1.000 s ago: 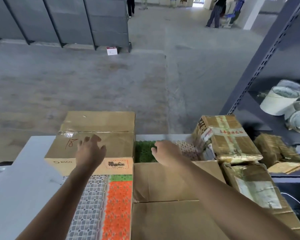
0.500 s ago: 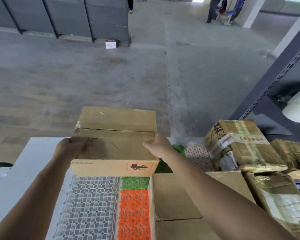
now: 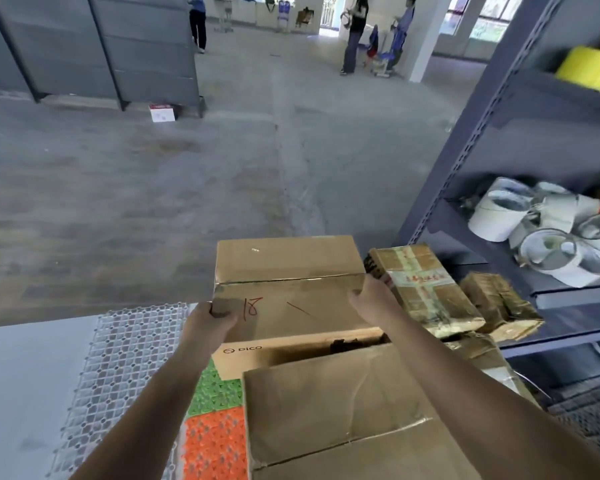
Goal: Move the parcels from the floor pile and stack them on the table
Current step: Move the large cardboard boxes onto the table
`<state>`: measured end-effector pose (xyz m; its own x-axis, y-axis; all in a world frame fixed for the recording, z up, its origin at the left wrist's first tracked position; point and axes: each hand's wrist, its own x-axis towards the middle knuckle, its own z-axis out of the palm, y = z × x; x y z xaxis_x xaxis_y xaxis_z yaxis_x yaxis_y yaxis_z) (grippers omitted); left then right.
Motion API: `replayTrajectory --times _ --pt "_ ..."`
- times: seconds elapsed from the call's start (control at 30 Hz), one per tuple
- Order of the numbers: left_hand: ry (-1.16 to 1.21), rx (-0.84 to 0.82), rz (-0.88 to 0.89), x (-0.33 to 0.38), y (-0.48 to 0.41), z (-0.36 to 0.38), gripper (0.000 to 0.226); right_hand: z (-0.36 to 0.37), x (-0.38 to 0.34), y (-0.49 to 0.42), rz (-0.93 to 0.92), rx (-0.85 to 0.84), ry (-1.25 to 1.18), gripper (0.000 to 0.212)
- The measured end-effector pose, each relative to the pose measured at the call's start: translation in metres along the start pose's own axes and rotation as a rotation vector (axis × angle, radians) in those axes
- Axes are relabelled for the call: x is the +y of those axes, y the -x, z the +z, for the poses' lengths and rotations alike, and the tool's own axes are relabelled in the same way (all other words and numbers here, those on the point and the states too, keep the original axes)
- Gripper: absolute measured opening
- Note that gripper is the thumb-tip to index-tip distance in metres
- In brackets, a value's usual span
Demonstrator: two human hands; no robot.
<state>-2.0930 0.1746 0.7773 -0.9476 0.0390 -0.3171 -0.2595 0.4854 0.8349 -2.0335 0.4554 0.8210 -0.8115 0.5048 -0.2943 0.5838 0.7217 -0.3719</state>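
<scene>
A brown cardboard box [image 3: 288, 289] with a red "18" on top and a PICO label on its near side is held between both hands. My left hand [image 3: 210, 323] grips its near left edge, thumb curled on top. My right hand [image 3: 371, 303] grips its right edge. The box sits over the far part of a large brown carton [image 3: 336, 410] on the table [image 3: 25, 375]. Taped parcels [image 3: 423, 289] lie to the right of it.
Grey, green and orange plastic grid mats [image 3: 125, 368] cover the table's middle. A grey metal shelf [image 3: 520, 168] with white buckets [image 3: 492, 216] stands at the right. Open concrete floor lies beyond, with grey cabinets [image 3: 101, 46] and people far back.
Both hands took hold of the box by its sides and carried it rightward, from the left of the table to above the large carton. My view has tilted up.
</scene>
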Motion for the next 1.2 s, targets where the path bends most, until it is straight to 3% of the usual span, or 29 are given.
replayTrajectory --times 0.3,0.47,0.73,0.97,1.2 --pt "-0.115 -0.052 0.051 0.002 0.02 0.034 0.015 0.008 0.04 -0.009 0.012 0.016 0.108 0.071" --pt "-0.153 -0.054 0.019 -0.007 0.025 0.044 0.011 0.016 0.051 -0.007 0.019 -0.032 0.275 0.048" --pt "-0.225 -0.045 -0.021 -0.011 0.023 0.053 0.019 0.019 0.055 -0.008 -0.032 0.009 0.442 0.046" --pt "-0.081 -0.036 -0.104 -0.018 0.048 0.056 0.052 0.006 0.09 0.023 -0.235 0.169 0.299 0.035" --pt "-0.011 -0.1 -0.01 -0.045 0.093 0.063 0.041 0.025 0.12 0.063 -0.346 0.178 0.308 0.039"
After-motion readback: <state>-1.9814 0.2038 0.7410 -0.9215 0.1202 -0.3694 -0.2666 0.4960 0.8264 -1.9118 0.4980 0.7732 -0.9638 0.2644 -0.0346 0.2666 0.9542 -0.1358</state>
